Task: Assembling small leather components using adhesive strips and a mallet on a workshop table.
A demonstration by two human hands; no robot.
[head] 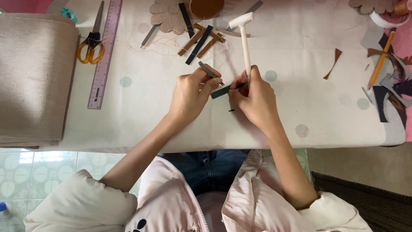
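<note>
My left hand [191, 94] holds a slim grey metal punch tool [209, 72] slanted between its fingers, and its fingertips press on a small dark strip [221, 91]. My right hand [253, 99] grips the handle of a white mallet [243, 36], whose head points away from me, and pinches the strip's other end. Both hands meet over the middle of the white table cover [141, 116]. A tiny dark scrap [231, 110] lies just under my right hand.
Orange-handled scissors [92, 43] and a purple ruler [105, 53] lie far left beside a beige fabric roll [34, 77]. Brown and dark strips [199, 41] and round brown cut-outs [171, 15] lie ahead. A pencil [381, 60] and dark scraps [386, 92] lie at right.
</note>
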